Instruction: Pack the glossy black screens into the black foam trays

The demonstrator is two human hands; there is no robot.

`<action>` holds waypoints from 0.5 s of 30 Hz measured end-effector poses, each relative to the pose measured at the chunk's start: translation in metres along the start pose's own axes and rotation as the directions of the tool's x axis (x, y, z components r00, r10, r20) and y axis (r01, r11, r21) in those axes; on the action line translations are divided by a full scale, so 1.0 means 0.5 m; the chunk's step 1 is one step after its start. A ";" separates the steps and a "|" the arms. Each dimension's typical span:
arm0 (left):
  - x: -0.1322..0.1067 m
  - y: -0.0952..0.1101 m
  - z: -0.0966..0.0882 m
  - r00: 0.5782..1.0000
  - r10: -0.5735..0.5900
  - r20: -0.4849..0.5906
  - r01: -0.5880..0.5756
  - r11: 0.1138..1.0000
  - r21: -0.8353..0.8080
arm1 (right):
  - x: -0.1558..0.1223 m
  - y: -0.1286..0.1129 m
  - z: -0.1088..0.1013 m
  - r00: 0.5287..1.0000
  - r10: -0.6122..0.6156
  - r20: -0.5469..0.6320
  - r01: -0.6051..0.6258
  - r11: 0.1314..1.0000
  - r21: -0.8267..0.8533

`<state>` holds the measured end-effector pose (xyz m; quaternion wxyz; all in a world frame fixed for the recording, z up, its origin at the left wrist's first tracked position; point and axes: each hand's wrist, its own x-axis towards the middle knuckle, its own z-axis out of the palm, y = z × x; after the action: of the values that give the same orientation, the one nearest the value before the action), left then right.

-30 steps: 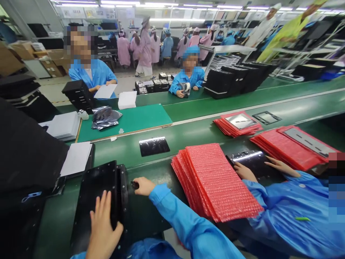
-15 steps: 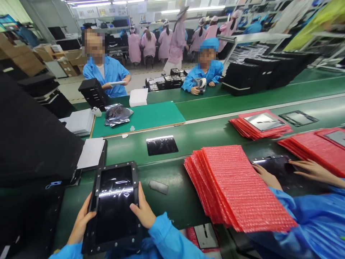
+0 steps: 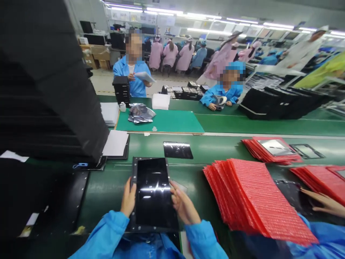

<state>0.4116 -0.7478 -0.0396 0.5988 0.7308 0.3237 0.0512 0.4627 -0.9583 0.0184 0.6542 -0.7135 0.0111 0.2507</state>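
Observation:
A glossy black screen panel [image 3: 151, 194] lies in a black frame with screws along its border [image 3: 134, 165], held tilted up above the green bench. My left hand [image 3: 128, 198] grips the frame's left side, thumb on the front. On the opposite side my right hand [image 3: 184, 203] has its fingers bent against the right edge. Whether it grips the frame or the panel's edge is unclear. Behind my right hand, a small grey strip [image 3: 180, 186] is partly hidden. Farther back, another glossy black panel [image 3: 178, 150] lies flat on the bench.
Red bubble bags [image 3: 250, 194] are piled to the right, beside a co-worker's hand [image 3: 325, 203]. A tall black stack [image 3: 54, 90] stands at left, near white sheets [image 3: 115, 143]. Across the bench are a green board [image 3: 175, 121], silver bags [image 3: 140, 113] and two people in blue.
My view has swung left, so the scene sits farther right. The frame is straighter before me, and my right hand has shifted from its front to its right edge.

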 end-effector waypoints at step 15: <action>0.028 -0.065 -0.274 0.945 -0.326 -0.036 0.310 0.924 -0.225 | -0.052 -0.163 0.202 0.977 -0.172 0.127 0.208 0.901 -0.381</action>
<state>0.3460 -0.6226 -0.0354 0.6628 0.5968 0.4521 0.0148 0.4332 -0.8597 0.1018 0.5191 -0.8156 -0.1384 0.2147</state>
